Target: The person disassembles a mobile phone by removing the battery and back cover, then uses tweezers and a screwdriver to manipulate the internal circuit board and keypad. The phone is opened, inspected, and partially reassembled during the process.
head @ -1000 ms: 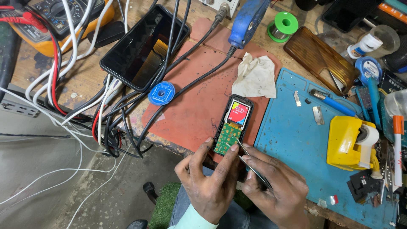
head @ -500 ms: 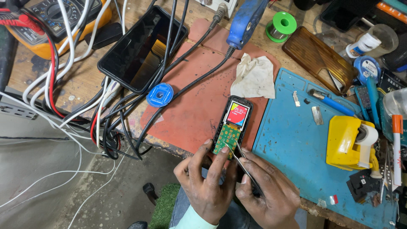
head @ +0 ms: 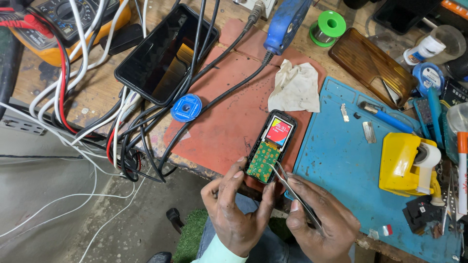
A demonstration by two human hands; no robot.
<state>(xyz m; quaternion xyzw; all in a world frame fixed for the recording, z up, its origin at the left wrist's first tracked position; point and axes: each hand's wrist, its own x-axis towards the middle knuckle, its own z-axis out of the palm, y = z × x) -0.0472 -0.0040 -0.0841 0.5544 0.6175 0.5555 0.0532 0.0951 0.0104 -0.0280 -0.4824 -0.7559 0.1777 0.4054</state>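
The opened small phone [head: 269,147], its screen lit and green keypad board bare, lies on the red mat [head: 229,112] at the bench's [head: 92,92] near edge. The left hand [head: 236,209] pinches the phone's lower end from 7 o'clock. The right hand [head: 319,221], at 5 o'clock, pinches metal tweezers [head: 292,192] whose tip touches the board. A crumpled cloth [head: 295,87] lies at 12 o'clock of the phone, a blue mat [head: 341,160] at 3 o'clock.

The scene is evenly and brightly lit from above. Only soft shadows are cast under the hands [head: 280,214]. Glare is seen on the black smartphone screen [head: 163,56] beyond them. Edges are bent by wide-angle distortion; focus is sharp throughout.
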